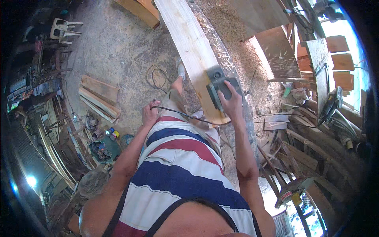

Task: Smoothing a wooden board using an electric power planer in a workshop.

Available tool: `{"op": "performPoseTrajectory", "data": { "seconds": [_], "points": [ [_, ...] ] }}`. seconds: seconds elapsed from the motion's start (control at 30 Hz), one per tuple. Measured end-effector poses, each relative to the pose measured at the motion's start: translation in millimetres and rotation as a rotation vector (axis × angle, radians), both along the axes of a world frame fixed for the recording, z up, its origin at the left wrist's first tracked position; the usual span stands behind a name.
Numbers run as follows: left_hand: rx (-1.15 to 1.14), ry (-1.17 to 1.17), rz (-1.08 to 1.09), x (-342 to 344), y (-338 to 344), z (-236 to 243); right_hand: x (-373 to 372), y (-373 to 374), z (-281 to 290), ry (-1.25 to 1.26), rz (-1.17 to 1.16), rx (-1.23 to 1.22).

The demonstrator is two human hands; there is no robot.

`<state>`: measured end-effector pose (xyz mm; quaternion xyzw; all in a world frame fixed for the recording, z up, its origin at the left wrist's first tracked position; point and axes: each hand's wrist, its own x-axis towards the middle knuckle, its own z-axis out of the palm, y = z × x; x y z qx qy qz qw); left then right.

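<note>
My right hand (231, 100) grips a dark grey-green electric planer (216, 77), which rests on a long pale wooden board (189, 39) near its lower end. The board lies lengthwise on a narrow bench (225, 55) strewn with shavings along the right edge. Near my left thigh, my left hand (150, 112) is closed around the planer's black cord (179, 113), which runs from there toward the board's lower end.
Loose planks (98, 89), a coiled cord (156, 79) and a plastic chair (61, 31) are on the left, with containers (104, 150) lower down. Shavings (260, 59), leaning boards (339, 63) and wooden frames (300, 150) lie to the right. Lumber stands along the far left (55, 146).
</note>
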<state>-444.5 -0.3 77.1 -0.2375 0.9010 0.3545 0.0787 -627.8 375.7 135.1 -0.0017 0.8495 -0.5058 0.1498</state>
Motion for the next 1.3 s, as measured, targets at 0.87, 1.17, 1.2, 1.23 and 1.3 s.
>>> {"op": "performPoseTrajectory", "data": {
  "seconds": [0.87, 1.17, 1.2, 1.23, 1.3],
  "points": [
    [0.409, -0.170, 0.531, -194.6, -147.4, -20.0, -360.7, -270.6, -15.5, 0.104, 0.060, 0.039],
    [0.398, -0.119, 0.511, -210.6, -150.7, -6.1, -486.0, -362.0, -13.1, 0.115, 0.060, 0.073],
    [0.398, -0.114, 0.505, -213.3, -151.5, -4.8, -496.8, -369.8, -12.0, 0.126, 0.051, 0.081],
    [0.439, -0.140, 0.526, -216.9, -152.2, -4.1, -508.8, -378.4, -12.0, 0.148, 0.054, 0.064],
    [0.367, -0.089, 0.451, -225.1, -154.2, -3.1, -535.0, -396.4, -15.9, 0.158, 0.068, 0.099]
  ]
}}
